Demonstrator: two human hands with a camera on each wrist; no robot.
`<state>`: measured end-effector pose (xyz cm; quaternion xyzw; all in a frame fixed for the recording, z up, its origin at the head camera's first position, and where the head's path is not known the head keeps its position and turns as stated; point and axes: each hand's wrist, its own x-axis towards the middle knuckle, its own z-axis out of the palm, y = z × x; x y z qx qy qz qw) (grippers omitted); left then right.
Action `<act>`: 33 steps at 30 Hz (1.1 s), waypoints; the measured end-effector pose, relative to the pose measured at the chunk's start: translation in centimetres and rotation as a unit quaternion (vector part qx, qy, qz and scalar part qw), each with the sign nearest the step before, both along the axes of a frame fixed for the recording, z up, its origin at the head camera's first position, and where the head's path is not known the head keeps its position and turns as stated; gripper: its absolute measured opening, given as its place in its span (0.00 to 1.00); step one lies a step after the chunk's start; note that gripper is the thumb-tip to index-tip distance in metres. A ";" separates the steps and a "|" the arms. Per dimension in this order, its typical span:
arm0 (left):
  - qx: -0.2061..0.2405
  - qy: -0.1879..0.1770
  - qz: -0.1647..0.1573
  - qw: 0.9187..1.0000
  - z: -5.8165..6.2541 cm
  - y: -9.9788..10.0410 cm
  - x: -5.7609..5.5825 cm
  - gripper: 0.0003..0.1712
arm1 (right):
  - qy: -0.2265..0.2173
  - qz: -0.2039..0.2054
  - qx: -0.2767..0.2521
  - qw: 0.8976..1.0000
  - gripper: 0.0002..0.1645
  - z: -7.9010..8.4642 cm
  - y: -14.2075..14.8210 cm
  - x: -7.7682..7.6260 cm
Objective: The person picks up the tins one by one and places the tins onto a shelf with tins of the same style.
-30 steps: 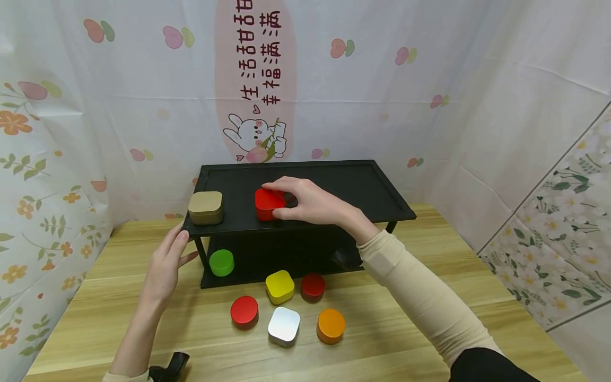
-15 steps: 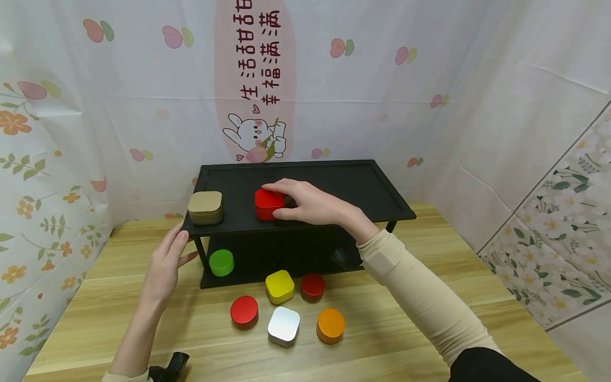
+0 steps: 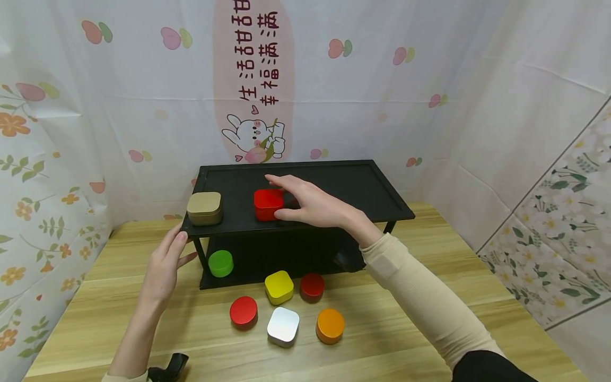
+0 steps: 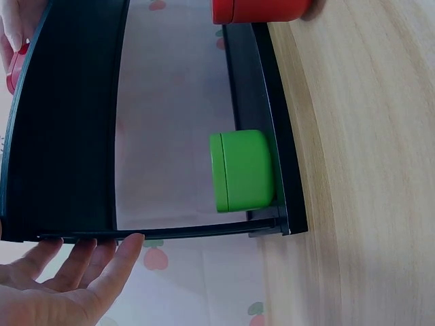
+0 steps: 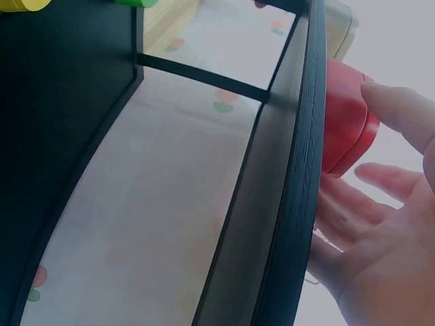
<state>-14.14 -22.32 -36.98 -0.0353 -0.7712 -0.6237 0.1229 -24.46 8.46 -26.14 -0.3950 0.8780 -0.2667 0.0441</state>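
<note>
A red square tin (image 3: 268,205) stands on the top board of the black two-tier shelf (image 3: 305,183). My right hand (image 3: 312,201) is at its right side. The thumb tip is at the tin's front corner, while the other fingers are raised off it and spread. In the right wrist view, a gap shows between those fingers and the red tin (image 5: 345,119). My left hand (image 3: 162,265) rests its fairly straight fingertips against the shelf's left end, below a gold square tin (image 3: 205,208). On the lower board sits a green round tin (image 3: 221,263).
In front of the shelf, on the wooden table (image 3: 382,339), are a yellow square tin (image 3: 279,287), a dark red round tin (image 3: 312,287), a red round tin (image 3: 244,312), a white square tin (image 3: 284,326) and an orange round tin (image 3: 330,325). A patterned curtain (image 3: 143,127) hangs behind.
The fingers of my right hand have lifted and opened away from the red square tin, which stays in place. My left hand keeps its place at the shelf's end.
</note>
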 end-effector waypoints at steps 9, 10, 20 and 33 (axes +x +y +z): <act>0.009 0.005 -0.003 1.000 -0.1 0.0 0.0 0.31 | 0.024 -0.018 -0.053 0.998 0.46 -0.4 1.1 0.9; 0.010 0.005 -0.003 1.000 0.0 0.0 0.0 0.31 | 0.030 -0.021 -0.059 0.998 0.46 -0.5 1.3 1.1; 0.005 -0.006 -0.005 1.000 0.0 0.0 0.2 0.32 | 0.062 -0.032 -0.097 0.993 0.43 -1.1 2.8 2.8; 0.003 -0.003 -0.006 1.000 0.1 0.1 0.3 0.34 | 0.097 -0.054 -0.119 0.987 0.43 -1.9 4.9 4.6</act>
